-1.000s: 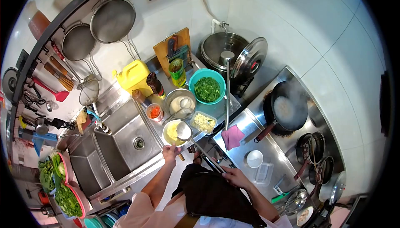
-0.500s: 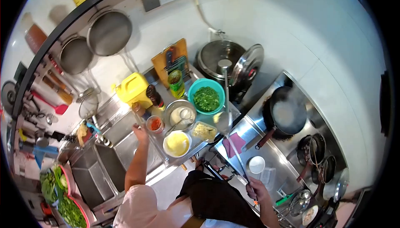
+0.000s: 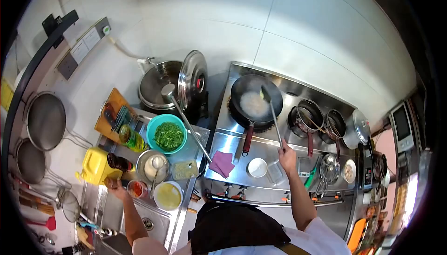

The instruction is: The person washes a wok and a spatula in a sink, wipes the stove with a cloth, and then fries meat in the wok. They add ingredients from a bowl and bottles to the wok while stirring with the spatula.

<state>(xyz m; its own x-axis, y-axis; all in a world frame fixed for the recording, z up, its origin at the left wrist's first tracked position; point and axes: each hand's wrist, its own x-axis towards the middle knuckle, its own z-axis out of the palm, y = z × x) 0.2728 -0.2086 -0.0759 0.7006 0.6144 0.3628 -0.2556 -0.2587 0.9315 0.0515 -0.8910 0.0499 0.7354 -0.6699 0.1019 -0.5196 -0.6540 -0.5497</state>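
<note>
My right hand (image 3: 287, 157) is closed around the handle of a long metal ladle (image 3: 274, 117). The ladle's head, with some yellow food on it, is at the right side of a dark wok (image 3: 237, 108) holding steaming pale liquid. My left hand (image 3: 119, 191) reaches over the counter, its fingers around a small brown-topped jar (image 3: 111, 182). Near it stand a cup of chopped red pepper (image 3: 137, 189), a dark sauce bottle (image 3: 119, 162), and a steel bowl (image 3: 145, 173) of pale powder with a spoon. A tray of minced garlic (image 3: 185, 169) and a bowl of yellow food (image 3: 168, 196) sit alongside.
A teal bowl of chopped greens (image 3: 168, 135) stands behind the tray. Another long ladle (image 3: 190, 127) slants from the open steel pot (image 3: 156, 85). A purple cloth (image 3: 222, 163) and white bowl (image 3: 257, 167) lie before the wok; smaller pans (image 3: 307, 117) stand to its right.
The view has turned toward the stove. The ladle in my right hand has moved from over the garlic tray into the wok. My left hand has reached the brown-topped jar.
</note>
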